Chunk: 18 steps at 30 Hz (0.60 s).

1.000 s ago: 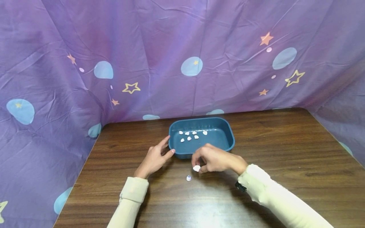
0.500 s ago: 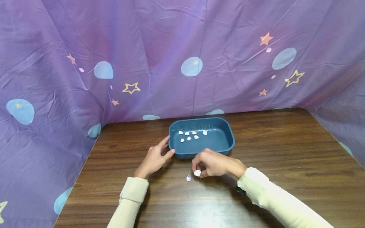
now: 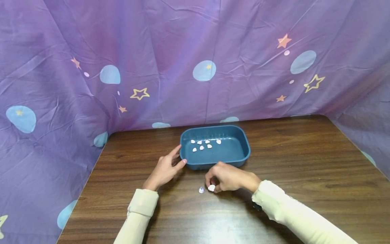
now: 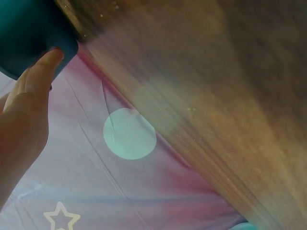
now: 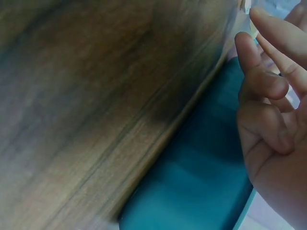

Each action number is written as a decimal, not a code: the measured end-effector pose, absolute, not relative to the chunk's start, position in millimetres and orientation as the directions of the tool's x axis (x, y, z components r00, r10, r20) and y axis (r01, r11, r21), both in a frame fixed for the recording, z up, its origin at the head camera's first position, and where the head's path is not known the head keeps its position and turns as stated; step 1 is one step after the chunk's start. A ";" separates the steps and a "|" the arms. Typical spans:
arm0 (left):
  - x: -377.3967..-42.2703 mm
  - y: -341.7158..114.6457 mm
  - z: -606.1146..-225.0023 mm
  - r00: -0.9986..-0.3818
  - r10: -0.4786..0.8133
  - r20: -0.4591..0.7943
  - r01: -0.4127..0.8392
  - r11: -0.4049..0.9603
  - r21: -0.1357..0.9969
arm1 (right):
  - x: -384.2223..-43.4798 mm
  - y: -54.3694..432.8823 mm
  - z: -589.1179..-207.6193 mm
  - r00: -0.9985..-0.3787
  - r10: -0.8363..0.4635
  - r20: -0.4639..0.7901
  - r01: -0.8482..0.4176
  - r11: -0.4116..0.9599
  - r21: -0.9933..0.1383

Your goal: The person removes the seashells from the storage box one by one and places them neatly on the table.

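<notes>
In the head view, my right hand pinches a small white pebble-like piece between thumb and fingers, low over the table in front of a blue bin. Just left of the held piece, a similar whitish piece with a bluish tint lies on the wood. My left hand rests its extended fingers and thumb against the bin's left end and front-left corner. The left wrist view shows the left hand against the bin wall. Several small white pieces lie inside the bin, mostly toward its left.
The brown wooden table reaches back to a purple curtain printed with stars and blue spots. The bin stands near the table's back edge. Light glares on the wood at the front.
My right hand has come down and slightly toward me with the white piece, which is now beside the loose one on the table. The left hand and the bin have not moved.
</notes>
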<state>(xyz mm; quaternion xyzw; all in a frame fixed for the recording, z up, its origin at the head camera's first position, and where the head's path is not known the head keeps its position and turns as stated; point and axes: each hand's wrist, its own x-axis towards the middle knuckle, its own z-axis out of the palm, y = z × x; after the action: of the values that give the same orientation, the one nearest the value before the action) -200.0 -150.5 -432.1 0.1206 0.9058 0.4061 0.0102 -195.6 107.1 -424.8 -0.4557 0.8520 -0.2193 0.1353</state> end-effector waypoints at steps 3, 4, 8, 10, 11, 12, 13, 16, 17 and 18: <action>-199.9 -150.8 -432.2 -0.970 0.229 0.079 0.211 0.640 0.738 | -196.3 106.5 -426.5 -0.556 -0.830 -0.043 -0.710 0.501 -0.494; -199.9 -151.0 -432.3 -0.970 0.228 0.077 0.210 0.640 0.740 | -196.6 106.3 -426.9 -0.557 -0.829 -0.044 -0.709 0.503 -0.494; -199.6 -151.1 -431.7 -0.970 0.229 0.076 0.208 0.634 0.745 | -198.1 105.6 -428.0 -0.559 -0.828 -0.045 -0.709 0.506 -0.492; -199.4 -151.0 -431.2 -0.970 0.230 0.076 0.208 0.634 0.745 | -198.5 105.2 -428.7 -0.560 -0.827 -0.046 -0.709 0.507 -0.491; -199.3 -151.0 -431.0 -0.970 0.230 0.073 0.207 0.634 0.745 | -198.8 105.1 -428.8 -0.560 -0.827 -0.046 -0.709 0.508 -0.489; -199.2 -151.0 -430.8 -0.971 0.230 0.071 0.205 0.635 0.745 | -198.9 104.9 -429.0 -0.561 -0.827 -0.047 -0.710 0.509 -0.488; -199.2 -151.1 -430.7 -0.971 0.230 0.070 0.205 0.636 0.744 | -199.2 104.8 -429.4 -0.561 -0.826 -0.047 -0.710 0.510 -0.486; -199.2 -151.1 -430.7 -0.970 0.233 0.068 0.205 0.638 0.743 | -199.1 104.5 -429.8 -0.566 -0.823 -0.056 -0.706 0.519 -0.482; -199.1 -151.1 -430.7 -0.970 0.233 0.068 0.205 0.637 0.743 | -199.1 104.4 -429.9 -0.568 -0.821 -0.061 -0.703 0.522 -0.482; -199.0 -151.0 -430.7 -0.970 0.234 0.069 0.206 0.636 0.744 | -198.9 104.2 -430.0 -0.570 -0.819 -0.066 -0.700 0.526 -0.483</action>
<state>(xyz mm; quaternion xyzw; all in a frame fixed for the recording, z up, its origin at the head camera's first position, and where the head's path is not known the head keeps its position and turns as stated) -199.0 -151.0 -430.7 0.1218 0.9043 0.4089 0.0168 -198.9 104.2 -430.0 -0.4406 0.8616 -0.2067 0.1442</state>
